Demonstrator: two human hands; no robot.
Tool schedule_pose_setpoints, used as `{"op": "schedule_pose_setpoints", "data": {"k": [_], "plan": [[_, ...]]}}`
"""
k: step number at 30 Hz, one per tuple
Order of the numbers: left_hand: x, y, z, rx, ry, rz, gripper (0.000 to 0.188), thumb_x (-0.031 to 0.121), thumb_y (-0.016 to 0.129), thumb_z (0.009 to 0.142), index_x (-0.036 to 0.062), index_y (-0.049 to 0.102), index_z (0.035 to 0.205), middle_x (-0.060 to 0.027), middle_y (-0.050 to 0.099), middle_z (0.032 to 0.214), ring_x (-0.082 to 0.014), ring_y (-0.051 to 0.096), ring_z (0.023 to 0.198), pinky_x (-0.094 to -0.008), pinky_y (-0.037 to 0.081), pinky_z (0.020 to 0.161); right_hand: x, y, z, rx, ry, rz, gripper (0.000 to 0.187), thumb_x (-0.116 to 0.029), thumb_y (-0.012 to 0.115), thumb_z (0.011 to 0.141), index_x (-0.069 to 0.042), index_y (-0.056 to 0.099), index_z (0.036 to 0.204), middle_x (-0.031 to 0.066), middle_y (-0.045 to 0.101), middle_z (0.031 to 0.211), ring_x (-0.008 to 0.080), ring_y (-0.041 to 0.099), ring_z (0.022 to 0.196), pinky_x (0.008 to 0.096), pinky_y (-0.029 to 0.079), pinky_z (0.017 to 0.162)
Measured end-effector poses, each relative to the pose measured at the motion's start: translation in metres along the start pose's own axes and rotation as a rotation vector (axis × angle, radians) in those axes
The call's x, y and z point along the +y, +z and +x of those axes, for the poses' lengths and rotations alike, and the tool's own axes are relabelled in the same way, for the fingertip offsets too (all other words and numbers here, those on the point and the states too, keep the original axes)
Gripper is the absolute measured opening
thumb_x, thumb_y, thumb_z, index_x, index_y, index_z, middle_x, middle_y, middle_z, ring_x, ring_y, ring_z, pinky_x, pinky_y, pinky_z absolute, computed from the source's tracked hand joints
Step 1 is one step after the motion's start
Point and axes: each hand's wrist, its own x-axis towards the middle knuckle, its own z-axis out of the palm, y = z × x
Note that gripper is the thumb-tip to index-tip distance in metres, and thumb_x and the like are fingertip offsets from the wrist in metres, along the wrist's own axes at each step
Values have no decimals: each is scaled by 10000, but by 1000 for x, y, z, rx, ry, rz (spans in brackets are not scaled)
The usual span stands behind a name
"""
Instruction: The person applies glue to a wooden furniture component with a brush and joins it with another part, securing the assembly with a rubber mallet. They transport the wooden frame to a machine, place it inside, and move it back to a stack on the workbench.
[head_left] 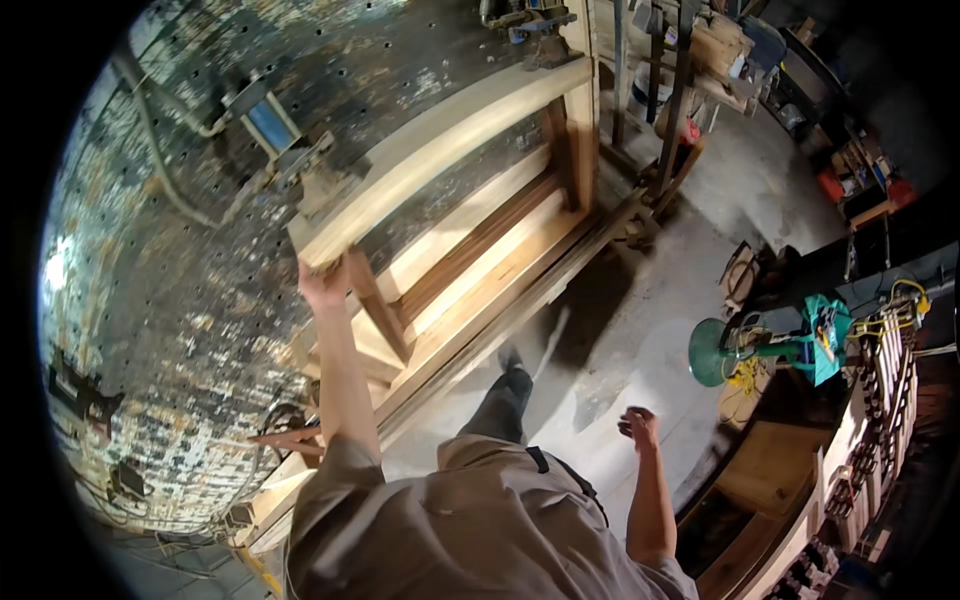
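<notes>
My left hand [326, 282] is closed on the near lower end of a long, pale curved wooden rail [450, 140]. This rail is the upper bar of a wooden frame that leans against a worn, perforated dark panel. A short brown upright [378, 305] stands just beside my left hand, and part of my grip is hidden behind the wood. Below lie pale boards and a darker brown slat [480, 245], running alongside the rail. Out to my right, my right hand [640, 428] hangs in the air over the floor, loosely open and touching nothing.
A clamp with a blue cylinder [268, 122] and hose sits on the perforated panel [240, 330]. Another clamp [530, 18] is at the top. To the right are a green round-based stand [708, 352], yellow cords, a wooden box [775, 465] and a row of clamps [880, 400].
</notes>
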Motion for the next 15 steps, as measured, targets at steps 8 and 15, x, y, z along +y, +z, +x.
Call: {"op": "schedule_pose_setpoints", "data": {"k": [8, 15], "plan": [[-45, 46, -40, 324, 154, 69, 201, 132, 529, 961, -40, 633, 968, -61, 596, 742, -154, 431, 612, -330, 478, 902, -301, 149, 137, -392, -211, 347, 296, -241, 582, 939, -2, 595, 1114, 104, 665, 953, 256, 664, 871, 356, 551, 781], [-33, 8, -38, 89, 235, -20, 272, 138, 541, 955, -32, 583, 1163, -148, 619, 1132, -266, 542, 1124, -411, 379, 1083, -530, 313, 219, -757, -200, 761, 652, -470, 523, 948, 8, 391, 1371, 143, 486, 1315, 301, 471, 1236, 432, 368, 1065]]}}
